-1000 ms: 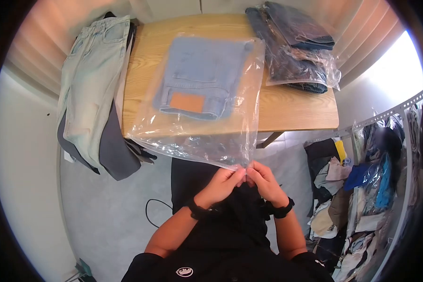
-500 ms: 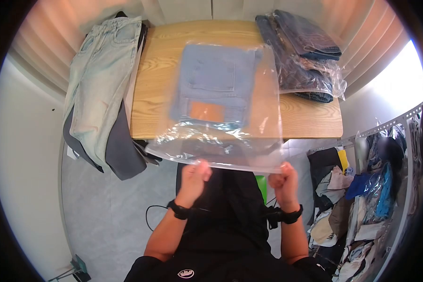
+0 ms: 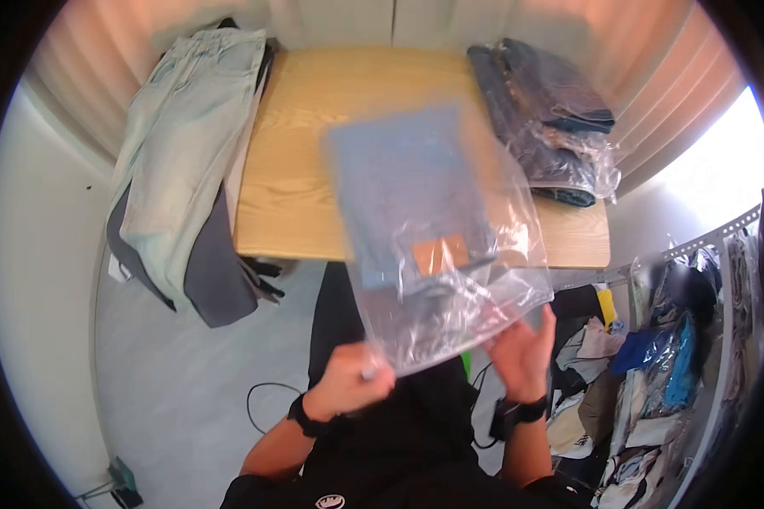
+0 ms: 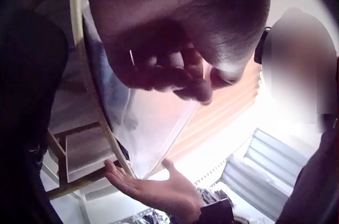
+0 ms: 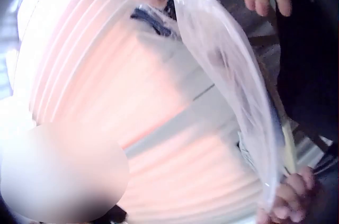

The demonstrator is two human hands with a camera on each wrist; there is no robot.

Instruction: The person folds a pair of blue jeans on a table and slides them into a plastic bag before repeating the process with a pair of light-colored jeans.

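A clear plastic bag (image 3: 518,222) with folded light-blue jeans (image 3: 399,174) inside slants from over the table down toward the person. A tan patch (image 3: 440,254) shows through the plastic. At the bag's near left corner, the left hand (image 3: 348,379) grips the edge with curled fingers, seen close in the left wrist view. Along the right part of the same edge lies the right hand (image 3: 525,360), palm up and fingers extended against the plastic. The left wrist view shows this right hand (image 4: 164,192) spread below the bag's corner.
Faded jeans (image 3: 191,136) and dark grey cloth (image 3: 221,284) hang over the left side of the wooden table (image 3: 289,170). Bagged dark jeans (image 3: 560,119) are stacked at its back right. A clothes rack (image 3: 679,356) stands at right. A black cable (image 3: 250,399) lies on the floor.
The hands were together at the bag's edge, then spread apart along it. The bag has since been drawn nearer and turned; the right hand's fingers have uncurled while the left still grips.
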